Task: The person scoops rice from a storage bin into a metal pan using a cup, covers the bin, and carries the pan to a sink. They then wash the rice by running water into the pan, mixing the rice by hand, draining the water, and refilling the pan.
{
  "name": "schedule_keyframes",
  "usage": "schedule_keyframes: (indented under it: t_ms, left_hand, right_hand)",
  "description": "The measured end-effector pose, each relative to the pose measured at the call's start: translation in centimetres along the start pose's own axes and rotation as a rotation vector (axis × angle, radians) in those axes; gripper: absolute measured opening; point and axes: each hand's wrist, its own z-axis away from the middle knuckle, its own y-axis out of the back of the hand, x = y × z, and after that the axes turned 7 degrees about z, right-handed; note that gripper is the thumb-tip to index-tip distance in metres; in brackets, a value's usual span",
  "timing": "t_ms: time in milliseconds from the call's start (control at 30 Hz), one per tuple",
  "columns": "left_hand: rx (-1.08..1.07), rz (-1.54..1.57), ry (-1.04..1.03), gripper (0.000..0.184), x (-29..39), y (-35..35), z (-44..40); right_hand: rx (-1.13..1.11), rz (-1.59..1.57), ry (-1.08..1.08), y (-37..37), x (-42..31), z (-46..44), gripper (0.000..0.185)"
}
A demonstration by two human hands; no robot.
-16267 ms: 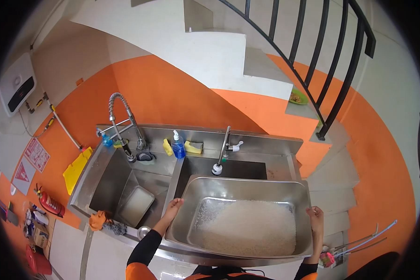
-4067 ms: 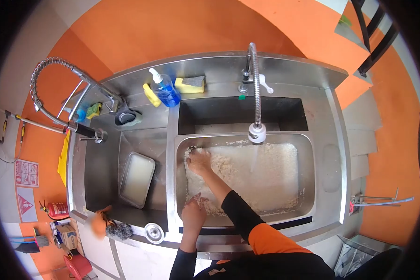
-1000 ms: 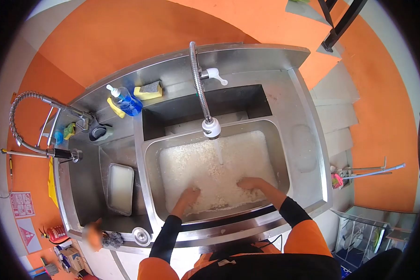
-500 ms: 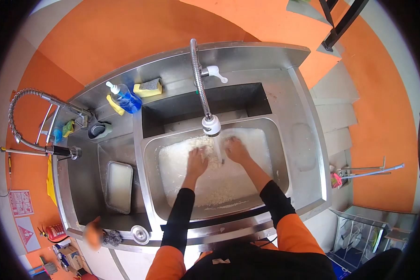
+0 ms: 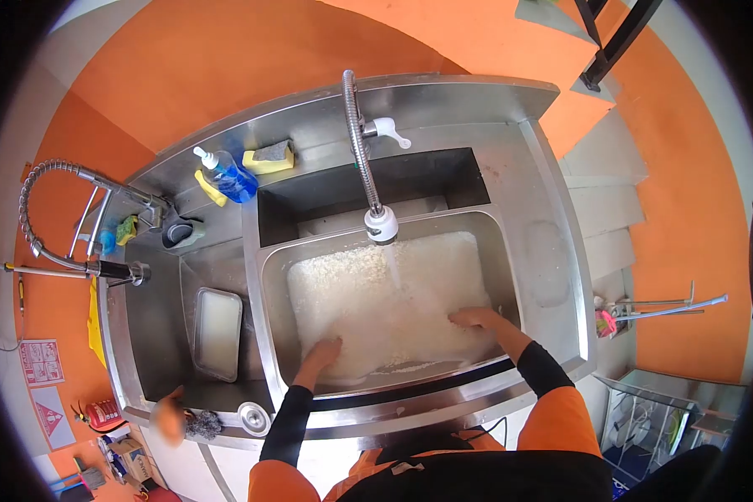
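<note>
A large metal pan (image 5: 277, 335) in the right sink bay holds cloudy water over white grains that look like rice (image 5: 343, 272). My left hand (image 5: 323, 355) is at the pan's near left side, its fingers stretched forward and dipping into the water. Over on the right, my right hand (image 5: 474, 317) reaches in with extended fingers, the tips partly hidden by the murky water. Neither hand shows anything held. From the white faucet head (image 5: 381, 226), a stream of water runs into the pan between and beyond my hands.
A shallow tray (image 5: 218, 335) with whitish liquid sits in the left bay. Behind stand a blue soap bottle (image 5: 232, 177) and a sponge (image 5: 269, 157). A coiled spray faucet (image 5: 119, 270) hangs at left. A drain strainer (image 5: 253, 418) and scouring pad (image 5: 203, 425) lie on the front edge.
Both hands have moved back toward me from the far middle of the pan and spread apart. The grains near the front are now hidden by stirred, cloudier water.
</note>
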Motion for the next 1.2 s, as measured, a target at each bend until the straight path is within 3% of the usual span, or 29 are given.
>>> schedule_keyframes:
  t_ms: [100, 200, 300, 367, 400, 467, 567, 600, 667, 767, 800, 867, 933, 1000, 1033, 1133, 1200]
  left_hand:
    - [-0.038, 0.366, -0.166, 0.051, 4.2, -1.1, 1.3]
    - [-0.093, 0.890, -0.129, 0.055, 7.4, -2.9, -0.2]
    - [-0.088, 1.214, 0.105, 0.054, 6.8, -6.6, -7.1]
    - [0.147, 1.384, 0.241, 0.050, 8.6, -6.6, -9.5]
    - [0.282, 1.232, 0.015, 0.047, 9.7, -5.7, -9.9]
    - [0.528, 0.890, -0.418, 0.043, 12.6, -2.6, -9.3]
    - [0.598, 0.122, -0.281, 0.043, 14.4, 1.8, -7.8]
    - [0.508, -0.008, -0.324, 0.044, 14.0, 3.3, -7.1]
    - [0.573, -0.168, -0.388, 0.049, 11.4, 3.6, -6.9]
    - [0.668, -0.234, -0.195, 0.057, 8.9, 4.5, -5.2]
    - [0.633, -0.202, -0.090, 0.064, 7.6, 4.6, -5.0]
    - [0.788, -0.108, -0.033, 0.054, 6.3, 4.7, -3.5]
    - [0.605, -0.049, 0.163, 0.046, 5.0, 4.5, -2.4]
    - [0.418, 0.016, 0.272, 0.037, 2.5, 3.3, -1.8]
    - [0.324, 0.049, 0.286, 0.034, 0.6, 1.6, -2.5]
    - [-0.023, 0.674, 0.247, 0.035, -2.0, -3.5, -4.8]
    - [-0.161, 0.838, 0.175, 0.038, 0.8, -4.1, -3.7]
  right_hand:
    - [-0.081, -0.321, 0.055, -2.6, -2.8, -2.3, 0.050]
    - [-0.068, -0.830, 0.352, -5.3, -7.2, -3.6, 0.040]
    - [0.300, -0.995, 0.188, -3.9, -12.9, -1.9, 0.041]
    - [0.400, -0.866, 0.100, -1.4, -14.6, -2.4, 0.039]
    - [0.451, -0.802, 0.055, -0.2, -14.9, -2.6, 0.039]
    - [0.717, -0.340, 0.234, 1.3, -14.3, -5.7, 0.034]
    - [1.182, 0.157, 0.485, 4.0, -13.4, -5.3, 0.028]
    - [1.227, 0.220, 0.496, 4.5, -12.8, -4.1, 0.028]
    - [1.318, 0.352, 0.525, 5.4, -11.2, -2.1, 0.029]
    - [1.580, 0.614, 0.328, 5.1, -7.3, -1.2, 0.030]
    - [1.343, 0.577, 0.175, 5.2, -6.6, -0.4, 0.033]
    - [0.859, 0.489, -0.108, 5.5, -5.4, 1.9, 0.040]
    - [0.843, 0.417, -0.009, 3.8, -1.8, 0.0, 0.038]
    - [0.344, 0.364, -0.085, 3.3, -0.8, -0.1, 0.038]
    - [0.215, 0.336, 0.001, 1.4, 2.4, -3.7, 0.038]
    - [0.148, 0.168, 0.212, -1.8, 2.9, -6.3, 0.036]
    - [0.199, 0.034, 0.333, -3.3, -1.1, -4.5, 0.035]
